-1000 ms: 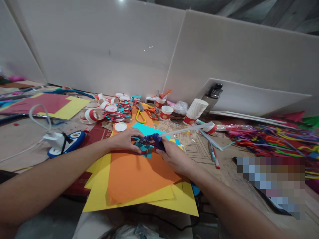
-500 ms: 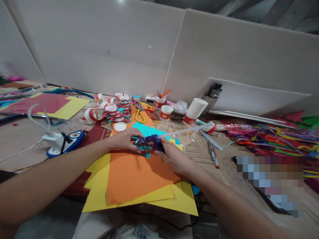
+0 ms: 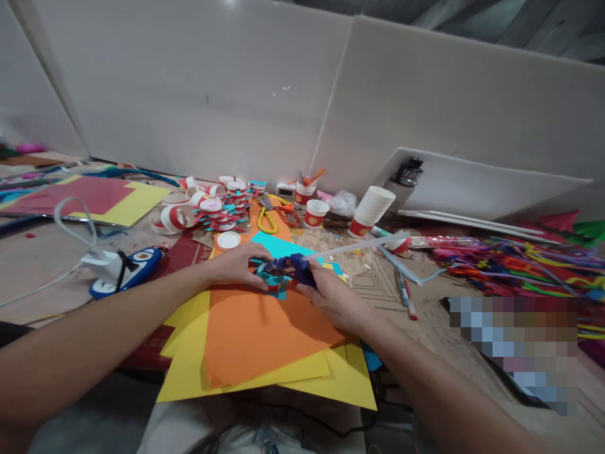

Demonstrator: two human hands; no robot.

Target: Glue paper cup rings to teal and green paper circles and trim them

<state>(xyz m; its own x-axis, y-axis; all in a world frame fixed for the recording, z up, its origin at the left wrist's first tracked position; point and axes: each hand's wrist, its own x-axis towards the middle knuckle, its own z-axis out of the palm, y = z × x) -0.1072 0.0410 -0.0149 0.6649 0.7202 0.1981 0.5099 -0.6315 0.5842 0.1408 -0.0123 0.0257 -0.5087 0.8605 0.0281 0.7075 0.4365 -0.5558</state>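
Note:
My right hand [image 3: 334, 301] grips a blue glue gun [image 3: 295, 265] with a long clear glue stick [image 3: 354, 246] sticking out of its back toward the right. The gun's nozzle points left at a small red and teal paper-cup piece [image 3: 268, 280]. My left hand [image 3: 239, 265] is closed over that piece and presses it down on the orange paper sheet [image 3: 259, 334]. Yellow sheets [image 3: 189, 372] lie under the orange one, and a teal sheet [image 3: 278, 247] lies just behind the hands.
A pile of cut red-and-white paper cups [image 3: 212, 208] and scissors [image 3: 271, 217] lie behind. A stack of white cups [image 3: 371, 211], a dark bottle [image 3: 404, 176], markers [image 3: 406, 296] and colourful pipe cleaners [image 3: 520, 265] lie to the right. A white plug with a blue object [image 3: 118, 268] lies left.
None beyond a slight wobble of the glue gun and its stick; both hands stay on the piece.

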